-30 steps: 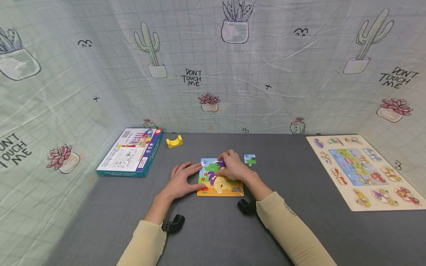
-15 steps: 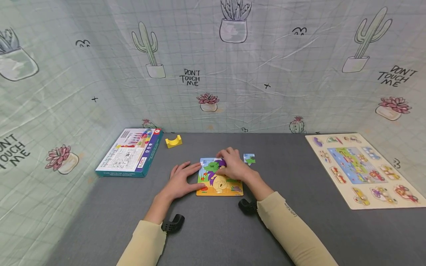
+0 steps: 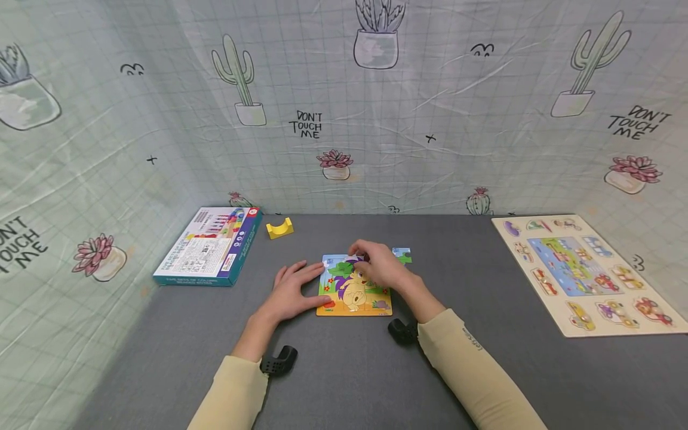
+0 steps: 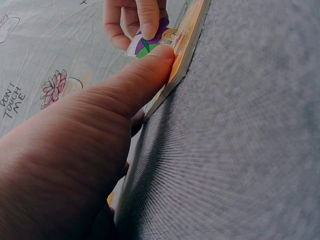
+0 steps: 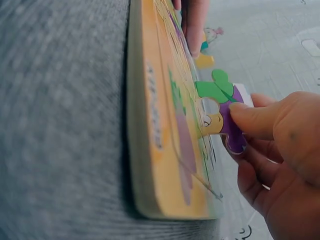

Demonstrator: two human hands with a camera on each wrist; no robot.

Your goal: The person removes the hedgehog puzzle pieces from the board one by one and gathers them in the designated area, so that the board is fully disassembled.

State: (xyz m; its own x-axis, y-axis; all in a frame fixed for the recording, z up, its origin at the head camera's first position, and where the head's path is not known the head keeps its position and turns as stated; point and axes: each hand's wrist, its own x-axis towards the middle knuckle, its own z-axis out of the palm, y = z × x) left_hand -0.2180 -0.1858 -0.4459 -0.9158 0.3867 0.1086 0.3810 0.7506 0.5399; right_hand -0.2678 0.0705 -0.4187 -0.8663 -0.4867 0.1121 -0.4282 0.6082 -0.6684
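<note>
A small jigsaw puzzle in a square tray lies at the middle of the table, with a yellow hedgehog-like animal pictured on it. My left hand rests along its left edge, fingers spread and thumb laid on the lower left corner. Between thumb and fingers, my right hand pinches a puzzle piece of purple, green and yellow. That piece stands tilted up over the upper part of the puzzle in the right wrist view. Behind the right hand lies a loose blue-and-green puzzle piece, partly covered by the hand.
At the back left lies a flat cardboard box with a teal side. Beside it stands a yellow curved block. A wooden picture board with vehicle shapes lies at the right. A printed curtain rises behind the grey table.
My right hand has shifted slightly right and its fingers have turned, showing more of the animal's face and covering part of the loose piece. The left hand stays in place.
</note>
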